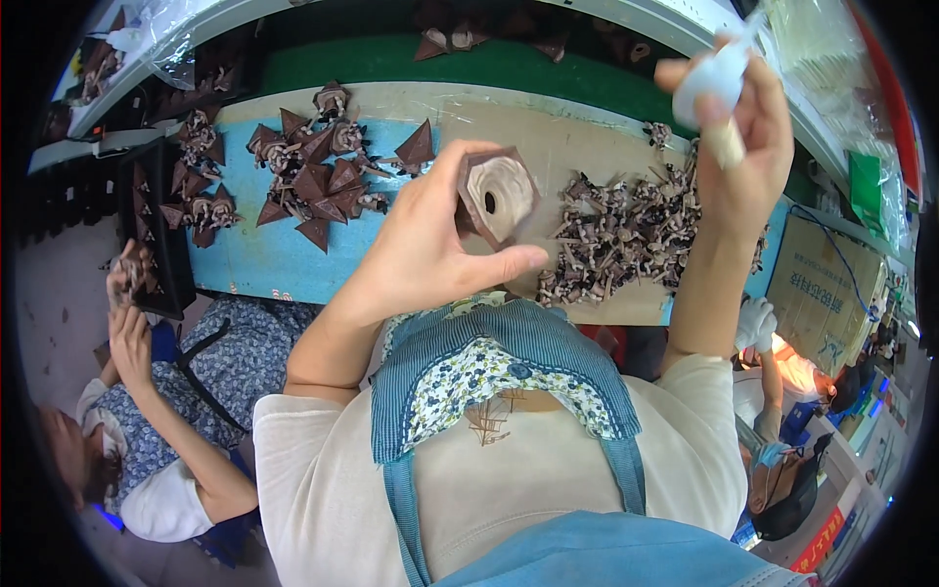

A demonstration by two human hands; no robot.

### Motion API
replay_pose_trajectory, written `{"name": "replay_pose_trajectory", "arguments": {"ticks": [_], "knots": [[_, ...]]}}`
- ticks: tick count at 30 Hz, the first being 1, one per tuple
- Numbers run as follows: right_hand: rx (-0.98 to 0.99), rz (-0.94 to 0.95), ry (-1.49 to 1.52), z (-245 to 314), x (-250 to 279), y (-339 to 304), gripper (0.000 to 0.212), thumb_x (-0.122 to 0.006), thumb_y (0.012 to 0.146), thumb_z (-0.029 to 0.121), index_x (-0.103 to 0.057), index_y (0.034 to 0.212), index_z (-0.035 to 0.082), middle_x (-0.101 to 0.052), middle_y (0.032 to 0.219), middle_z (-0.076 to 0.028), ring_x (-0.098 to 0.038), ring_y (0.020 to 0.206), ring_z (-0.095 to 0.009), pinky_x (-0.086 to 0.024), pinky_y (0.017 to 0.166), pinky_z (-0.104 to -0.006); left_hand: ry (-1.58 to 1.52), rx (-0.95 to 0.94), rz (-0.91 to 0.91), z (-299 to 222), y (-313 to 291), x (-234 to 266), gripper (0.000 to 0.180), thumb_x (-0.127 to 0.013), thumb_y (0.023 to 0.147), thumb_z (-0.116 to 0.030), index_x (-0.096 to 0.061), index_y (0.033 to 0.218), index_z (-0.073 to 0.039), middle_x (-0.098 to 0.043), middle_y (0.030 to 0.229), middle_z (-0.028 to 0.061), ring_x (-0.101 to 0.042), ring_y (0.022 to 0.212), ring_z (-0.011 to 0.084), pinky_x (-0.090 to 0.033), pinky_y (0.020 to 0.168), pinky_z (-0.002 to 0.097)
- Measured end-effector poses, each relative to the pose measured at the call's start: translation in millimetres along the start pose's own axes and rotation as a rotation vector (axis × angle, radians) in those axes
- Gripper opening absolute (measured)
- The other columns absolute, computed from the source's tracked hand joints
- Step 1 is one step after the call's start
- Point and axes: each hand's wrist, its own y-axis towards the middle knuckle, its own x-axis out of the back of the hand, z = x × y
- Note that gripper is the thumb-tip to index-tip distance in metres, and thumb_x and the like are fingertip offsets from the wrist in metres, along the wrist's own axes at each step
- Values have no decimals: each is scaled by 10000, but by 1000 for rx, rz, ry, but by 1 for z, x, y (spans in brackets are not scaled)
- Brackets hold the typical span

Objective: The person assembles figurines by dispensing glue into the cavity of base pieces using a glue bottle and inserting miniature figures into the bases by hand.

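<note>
In my left hand (416, 230) is a brown hollow piece (525, 186) with an angular rim, gripped between thumb and fingers. Its pale inside and a dark hole face up. My right hand (763, 122), raised at the upper right, has its fingers wrapped round a white squeeze bottle (706, 86) with a thin nozzle pointing up and away. A beige covering (726, 145) shows at one of that hand's fingers, slightly blurred. Below the right hand lies a dense pile of small brown, cream and black figure parts (626, 235).
Brown pointed pieces with figures (318, 176) lie grouped on the blue table mat (264, 264) at left. A black tray (161, 225) stands at the table's left end, beside a co-worker's hand (130, 342). A white shelf edge (626, 22) crosses above. A cardboard box (817, 284) is at right.
</note>
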Motion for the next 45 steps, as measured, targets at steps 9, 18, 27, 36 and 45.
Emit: {"name": "replay_pose_trajectory", "arguments": {"ticks": [9,18,27,36,45], "knots": [[47,-327,-542,-56,-11,98,306,-607,786,-44,-541,1084,-37,-631,984,-93,-603,898,-154,-464,820,-252,535,-366,-185,5,3,12,666,-722,701,-136,-416,1266,40,-503,1170,202,-502,1046,349,-407,911,407],[292,-215,-871,-75,1,-14,355,-681,798,146,-556,1092,-7,-620,959,-128,-608,821,-241,-474,775,-298,356,-653,-571,28,0,-13,620,-771,650,4,-428,1167,10,-530,1158,221,-557,1020,306,-473,834,349],[-634,432,-1330,-208,37,-181,483,-640,802,237,-490,1209,24,-538,1157,-191,-459,1136,-370,-367,949,-512,310,-845,-649,15,4,-38,643,-790,629,26,-366,1108,-32,-537,1103,217,-565,984,282,-478,812,349],[-565,50,-598,-164,38,-131,384,-687,799,127,-489,1114,30,-562,992,-110,-570,874,-218,-457,789,-317,408,-1016,-801,0,11,-39,788,-824,626,-24,-232,1136,-125,-465,1146,189,-576,1005,288,-463,926,473],[-449,-101,277,-47,0,-69,268,-612,879,104,-453,1088,52,-582,958,-82,-587,820,-156,-495,715,-291,501,-1188,-945,-1,28,-21,796,-845,616,-74,-219,1105,-136,-445,1110,147,-583,966,299,-477,907,477]]}}
